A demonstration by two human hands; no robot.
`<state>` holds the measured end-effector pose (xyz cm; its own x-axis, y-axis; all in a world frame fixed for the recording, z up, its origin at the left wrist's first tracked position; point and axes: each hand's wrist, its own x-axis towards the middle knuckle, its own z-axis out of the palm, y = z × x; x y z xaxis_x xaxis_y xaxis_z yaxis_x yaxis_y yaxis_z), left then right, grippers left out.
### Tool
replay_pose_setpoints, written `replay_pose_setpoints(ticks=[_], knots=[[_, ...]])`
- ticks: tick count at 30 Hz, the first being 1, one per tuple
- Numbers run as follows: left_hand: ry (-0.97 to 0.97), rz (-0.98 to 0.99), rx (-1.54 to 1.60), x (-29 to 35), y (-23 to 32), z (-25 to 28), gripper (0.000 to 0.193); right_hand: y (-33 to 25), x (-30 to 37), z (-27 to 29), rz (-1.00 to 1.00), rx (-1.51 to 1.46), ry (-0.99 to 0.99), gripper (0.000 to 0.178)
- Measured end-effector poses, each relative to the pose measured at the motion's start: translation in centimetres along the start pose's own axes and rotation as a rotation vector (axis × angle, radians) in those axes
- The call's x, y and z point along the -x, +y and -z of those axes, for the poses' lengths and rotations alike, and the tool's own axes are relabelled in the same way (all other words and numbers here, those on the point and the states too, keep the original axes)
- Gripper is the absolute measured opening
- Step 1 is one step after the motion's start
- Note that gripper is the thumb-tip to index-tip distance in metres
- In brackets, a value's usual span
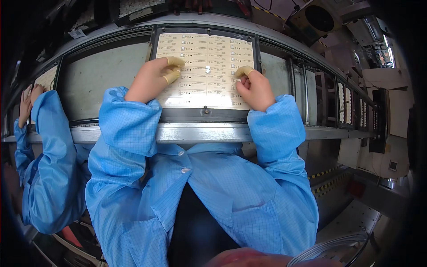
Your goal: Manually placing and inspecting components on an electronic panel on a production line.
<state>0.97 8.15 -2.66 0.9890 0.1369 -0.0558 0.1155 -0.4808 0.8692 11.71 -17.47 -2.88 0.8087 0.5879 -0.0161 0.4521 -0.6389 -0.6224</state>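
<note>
Left hand (153, 78): half curled over left part of the cream panel (204, 94), thumb and forefinger apart, nothing seen held. Right hand (257, 91): curled tighter at panel's right edge; can't tell if it pinches something small. Pale finger cots (171, 77) on both hands. Panel lies between and under the hands, set in a dark frame (182, 115); metal rail (204, 134) on the near side of both hands.

Risks, my judgement: a curled fingertip or loose cot could drag across the panel and shift or smudge something. Blue cuffs (278, 115) sit close to the frame, could snag on the knob (205, 110) at its near edge. Bright patch (207, 70) between the hands: loose piece or glare, unclear; if loose, a brush could knock it away.

Writing: repeated rows of tiny dark print plus small symbols across panel, mostly too fine to read; left hand covers some. Faint light mark on the frame's far edge, beyond right hand. No brand noted.
</note>
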Motion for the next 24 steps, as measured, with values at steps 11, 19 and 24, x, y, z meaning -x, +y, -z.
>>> replay_pose_setpoints(ticks=[11, 19, 24], knots=[[0.111, -0.298, -0.34, -0.8, -0.5, -1.0, 0.016, 2.5, 0.4, -0.6, 0.158, -0.023, 0.076, 0.015], [0.154, -0.31, -0.43, -1.1, -1.1, -1.8, 0.017, 1.9, 0.8, -0.6, 0.19, 0.037, 0.128, 0.014], [0.151, -0.355, -0.462, -1.1, -0.7, -2.0, 0.014, 2.0, 1.0, -0.7, 0.185, 0.029, 0.142, 0.013]])
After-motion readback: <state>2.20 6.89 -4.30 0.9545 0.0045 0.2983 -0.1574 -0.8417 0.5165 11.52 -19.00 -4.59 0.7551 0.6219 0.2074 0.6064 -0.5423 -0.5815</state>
